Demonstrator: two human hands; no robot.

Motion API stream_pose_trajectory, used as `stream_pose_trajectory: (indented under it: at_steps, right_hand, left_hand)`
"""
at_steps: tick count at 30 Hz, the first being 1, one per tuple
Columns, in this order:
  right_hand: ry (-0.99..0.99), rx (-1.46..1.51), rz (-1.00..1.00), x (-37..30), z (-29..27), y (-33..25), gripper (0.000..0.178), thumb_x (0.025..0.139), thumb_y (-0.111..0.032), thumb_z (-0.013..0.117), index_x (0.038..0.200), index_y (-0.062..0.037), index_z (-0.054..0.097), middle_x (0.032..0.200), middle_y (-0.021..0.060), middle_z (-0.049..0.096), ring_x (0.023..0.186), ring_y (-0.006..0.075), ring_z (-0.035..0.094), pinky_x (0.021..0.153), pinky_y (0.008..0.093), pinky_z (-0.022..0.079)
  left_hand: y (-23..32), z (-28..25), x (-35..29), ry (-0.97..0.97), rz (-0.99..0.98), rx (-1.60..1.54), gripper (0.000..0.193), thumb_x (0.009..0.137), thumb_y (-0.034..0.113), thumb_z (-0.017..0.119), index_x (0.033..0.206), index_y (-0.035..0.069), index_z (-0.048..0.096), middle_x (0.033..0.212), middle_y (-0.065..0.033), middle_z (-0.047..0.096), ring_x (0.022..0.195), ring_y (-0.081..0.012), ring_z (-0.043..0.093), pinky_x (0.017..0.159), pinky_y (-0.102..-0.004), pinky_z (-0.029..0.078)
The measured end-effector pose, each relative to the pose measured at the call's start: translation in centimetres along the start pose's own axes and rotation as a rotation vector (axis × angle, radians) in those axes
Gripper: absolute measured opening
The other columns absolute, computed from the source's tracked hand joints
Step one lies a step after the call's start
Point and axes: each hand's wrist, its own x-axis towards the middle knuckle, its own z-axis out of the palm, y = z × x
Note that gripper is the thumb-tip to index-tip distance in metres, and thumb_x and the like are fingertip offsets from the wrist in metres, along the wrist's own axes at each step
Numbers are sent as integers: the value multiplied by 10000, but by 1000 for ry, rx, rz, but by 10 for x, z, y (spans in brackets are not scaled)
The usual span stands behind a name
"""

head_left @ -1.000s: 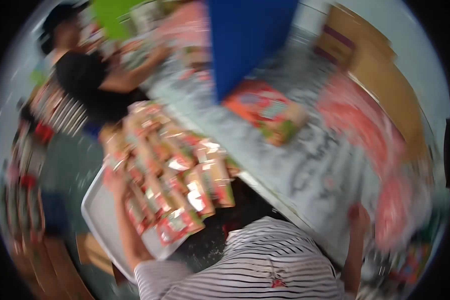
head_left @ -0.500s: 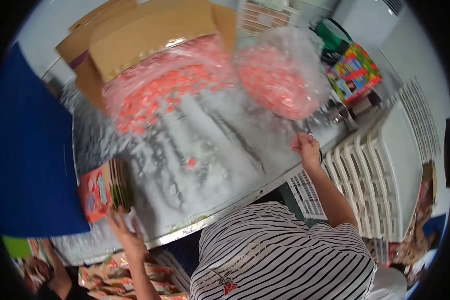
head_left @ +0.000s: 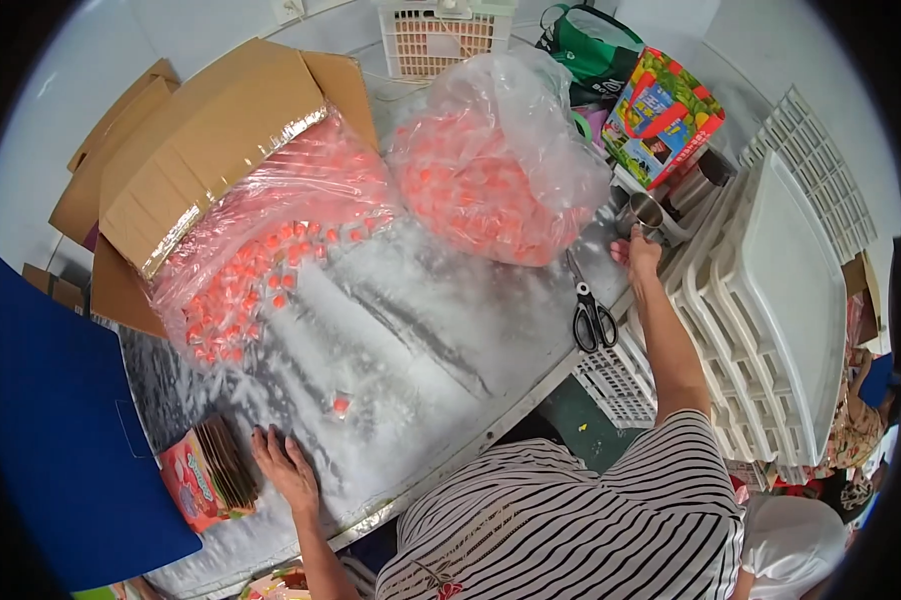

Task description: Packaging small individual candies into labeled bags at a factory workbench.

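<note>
My right hand (head_left: 641, 254) reaches to the table's right side, its fingers closed at the near side of a metal cup (head_left: 647, 209); the grip itself is partly hidden. My left hand (head_left: 288, 472) lies flat on the metal tabletop (head_left: 411, 400), fingers spread and holding nothing. Just left of it stands a stack of red printed pouches (head_left: 206, 475) with brown edges. Small wrapped red pieces (head_left: 233, 300) spill from a pink-lined cardboard box (head_left: 206, 140). One wrapped piece (head_left: 342, 404) lies alone near the middle. A clear bag (head_left: 491, 180) full of such pieces sits farther back.
Black-handled scissors (head_left: 593, 318) lie by the right edge, beside stacked white trays (head_left: 781, 300). A colourful printed bag (head_left: 663, 118), a green bag (head_left: 591, 50) and a white basket (head_left: 446, 40) stand behind. A blue panel (head_left: 51, 420) borders the left.
My right hand has moved forward to the metal cup. My left hand has left the pouch stack and now rests flat beside it. The whole view has shifted, with the scissors now plainly visible.
</note>
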Motion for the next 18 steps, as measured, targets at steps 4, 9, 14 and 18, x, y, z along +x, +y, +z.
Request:
stream_pose_trajectory:
  at_steps: [4, 9, 14, 18]
  right_hand:
    - [-38, 74, 27, 0, 5, 0, 348, 984, -322, 491, 949, 23, 508, 712, 143, 596, 531, 228, 626, 438, 346, 541]
    - [-36, 81, -146, -16, 1, 13, 336, 991, -330, 480, 880, -15, 514, 686, 90, 570, 525, 178, 589, 463, 303, 516]
    - [-197, -29, -351, -82, -12, -11, 337, 988, -346, 494, 906, -24, 549, 751, 66, 604, 576, 143, 589, 508, 285, 507]
    - [-398, -42, -457, -167, -10, -52, 324, 997, -310, 489, 892, -14, 566, 749, 39, 594, 566, 99, 549, 533, 246, 452]
  left_hand:
    - [11, -3, 5, -32, -56, 28, 427, 998, 273, 442, 1268, -54, 500, 1421, -235, 379, 1315, -397, 343, 1083, -467, 274]
    - [11, -1, 5, -35, -32, 70, 434, 996, 278, 443, 1268, -55, 501, 1423, -232, 385, 1324, -393, 336, 1087, -463, 275]
    - [9, -2, 3, -24, -27, 68, 433, 995, 280, 442, 1266, -51, 505, 1423, -229, 386, 1327, -391, 334, 1086, -465, 276]
    - [7, -2, 0, -12, -26, 77, 424, 989, 268, 451, 1264, -50, 508, 1415, -230, 395, 1320, -393, 341, 1084, -466, 278]
